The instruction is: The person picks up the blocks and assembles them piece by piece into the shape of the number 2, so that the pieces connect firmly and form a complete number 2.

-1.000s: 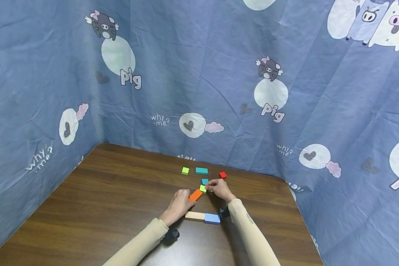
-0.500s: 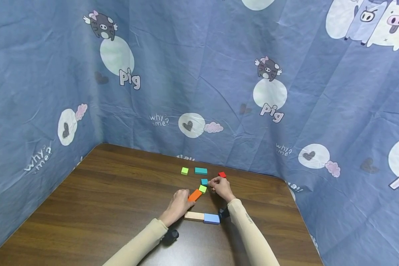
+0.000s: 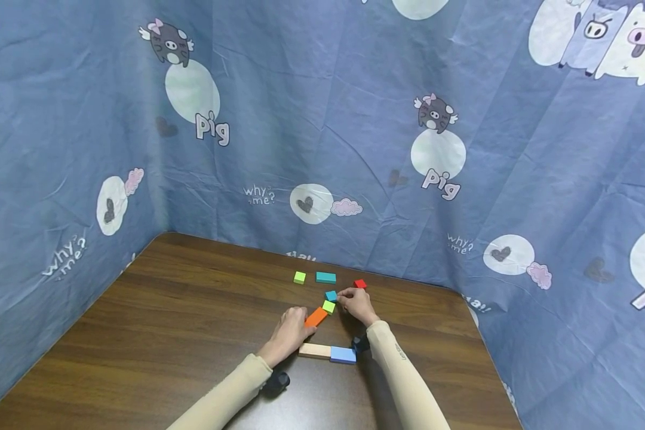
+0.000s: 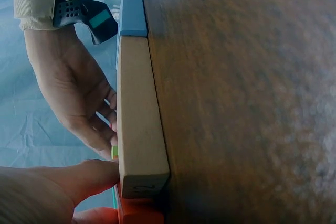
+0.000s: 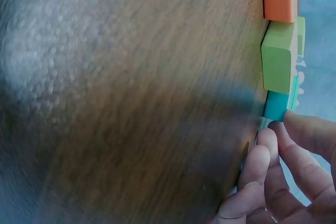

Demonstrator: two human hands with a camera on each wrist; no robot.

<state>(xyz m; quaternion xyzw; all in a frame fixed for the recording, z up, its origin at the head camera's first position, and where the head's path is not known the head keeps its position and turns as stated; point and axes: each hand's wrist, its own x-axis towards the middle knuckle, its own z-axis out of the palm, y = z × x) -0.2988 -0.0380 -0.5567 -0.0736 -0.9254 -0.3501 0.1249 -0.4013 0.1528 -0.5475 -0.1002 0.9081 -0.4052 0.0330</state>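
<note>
My left hand (image 3: pixel 289 331) grips the orange block (image 3: pixel 316 316), thumb on the near side and fingers across its far side. A lime green cube (image 3: pixel 328 307) sits against the orange block's far right end. Just beyond it is a small teal cube (image 3: pixel 330 296), slightly turned. My right hand (image 3: pixel 358 303) pinches this teal cube by its right side; in the right wrist view the thumb and forefinger are at the end of the teal cube (image 5: pixel 276 106), beside the lime green cube (image 5: pixel 278 59). The left fingertips are largely hidden in the left wrist view.
A natural wood block (image 3: pixel 315 351) and a blue block (image 3: pixel 343 355) lie end to end nearer me. Farther back are another lime green cube (image 3: pixel 299 278), a longer teal block (image 3: pixel 325 278) and a red block (image 3: pixel 360 283). A patterned blue curtain (image 3: pixel 312 119) hangs behind the table.
My right hand has shifted from the lime green cube to the teal cube beyond it, which has turned a little. The left hand stays at the orange block.
</note>
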